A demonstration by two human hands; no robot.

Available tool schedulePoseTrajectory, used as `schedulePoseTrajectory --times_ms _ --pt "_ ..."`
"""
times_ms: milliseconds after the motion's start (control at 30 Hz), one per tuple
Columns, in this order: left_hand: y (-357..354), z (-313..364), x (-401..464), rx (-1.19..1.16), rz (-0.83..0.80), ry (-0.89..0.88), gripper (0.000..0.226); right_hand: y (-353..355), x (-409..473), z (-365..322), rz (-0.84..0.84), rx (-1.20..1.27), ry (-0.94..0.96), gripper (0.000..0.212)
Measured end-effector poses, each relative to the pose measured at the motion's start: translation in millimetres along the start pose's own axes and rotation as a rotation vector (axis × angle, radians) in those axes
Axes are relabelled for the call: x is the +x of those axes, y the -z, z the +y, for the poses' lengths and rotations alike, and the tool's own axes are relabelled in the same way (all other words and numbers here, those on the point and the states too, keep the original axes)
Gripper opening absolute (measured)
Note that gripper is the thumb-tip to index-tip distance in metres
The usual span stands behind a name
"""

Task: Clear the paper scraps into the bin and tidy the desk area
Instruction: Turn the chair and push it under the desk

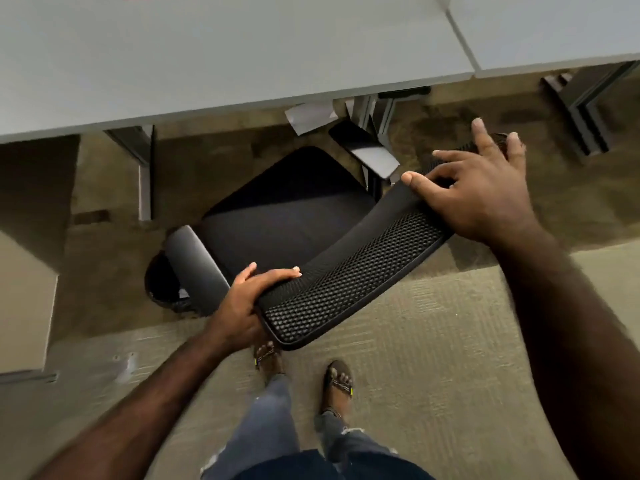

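Both hands (242,308) (483,194) on chair backrest (363,271)

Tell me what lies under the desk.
White paper scraps show below the desk's front edge, beside a grey desk leg. The desk hides whatever lies farther back.

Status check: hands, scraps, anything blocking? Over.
Left hand grips chair backrest, right hand rests open on it. Paper scraps under desk edge. Chair seat sits between hands and scraps.

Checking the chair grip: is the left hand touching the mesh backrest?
Touching. Head view shows the left hand gripping the end of the mesh backrest, fingers curled over its edge.
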State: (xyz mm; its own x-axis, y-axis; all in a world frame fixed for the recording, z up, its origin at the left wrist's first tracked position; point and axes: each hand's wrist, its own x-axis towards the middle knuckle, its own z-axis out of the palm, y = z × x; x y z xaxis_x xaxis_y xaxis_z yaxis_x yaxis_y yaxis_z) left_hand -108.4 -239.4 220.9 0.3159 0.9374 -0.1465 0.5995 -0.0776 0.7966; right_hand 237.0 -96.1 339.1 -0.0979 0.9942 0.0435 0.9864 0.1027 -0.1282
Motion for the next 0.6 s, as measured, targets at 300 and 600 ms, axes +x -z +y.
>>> schedulePoseTrajectory --times_ms 300,600 --pt "88 -56 4 -0.034 0.306 0.095 0.079 -19 34 -82 0.075 -0.007 0.118 0.090" --pt "144 -72 28 -0.129 0.819 0.199 0.033 -41 74 -164 0.232 -0.015 -0.042 0.084"
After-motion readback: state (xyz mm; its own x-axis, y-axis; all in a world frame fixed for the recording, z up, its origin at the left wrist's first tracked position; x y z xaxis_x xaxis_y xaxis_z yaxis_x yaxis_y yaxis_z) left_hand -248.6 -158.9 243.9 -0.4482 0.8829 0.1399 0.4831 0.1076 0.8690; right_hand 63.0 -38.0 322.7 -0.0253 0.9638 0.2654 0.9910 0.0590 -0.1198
